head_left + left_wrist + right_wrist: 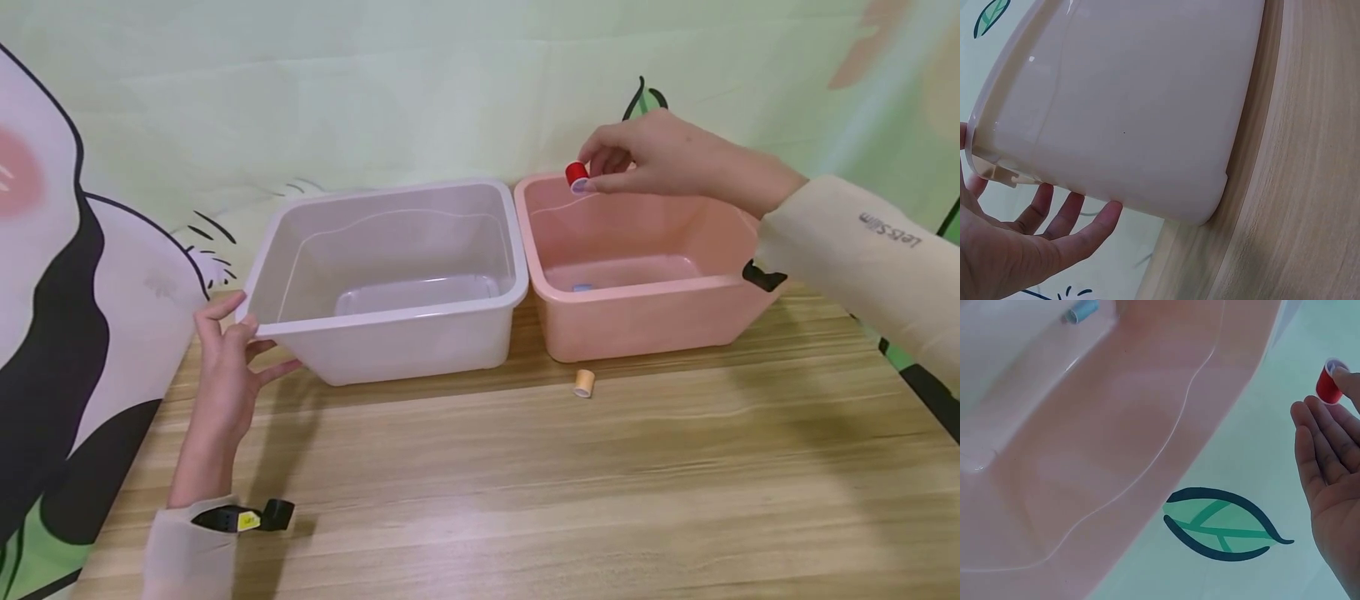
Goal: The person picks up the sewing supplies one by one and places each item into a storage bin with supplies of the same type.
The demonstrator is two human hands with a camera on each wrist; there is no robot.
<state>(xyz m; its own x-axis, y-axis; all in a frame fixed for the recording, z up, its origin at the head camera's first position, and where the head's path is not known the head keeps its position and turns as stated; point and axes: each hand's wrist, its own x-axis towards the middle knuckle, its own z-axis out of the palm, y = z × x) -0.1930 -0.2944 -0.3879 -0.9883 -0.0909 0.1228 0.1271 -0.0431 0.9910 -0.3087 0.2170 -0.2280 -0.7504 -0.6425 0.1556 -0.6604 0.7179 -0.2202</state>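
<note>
My left hand (227,367) grips the rim of a pale grey plastic bin (420,348) at its front left corner, thumb on the rim and other fingers beneath. In the left wrist view, fingertips (1110,212) lie along the bin's outer wall. Above the back left part of a pink bin (637,323), my right hand (660,158) pinches a small red cylinder (577,177) with a whitish end between thumb and fingers. A similar small blue cylinder (1082,310) lies on the pink bin's floor. On the table before that bin stands a small yellow-orange cylinder (583,383).
The two bins stand side by side on a wood-grain table (480,483), their rims nearly meeting. Behind them hangs a pale green printed cloth (420,92) with leaf and cartoon shapes. Inside the grey bin, the visible floor is bare.
</note>
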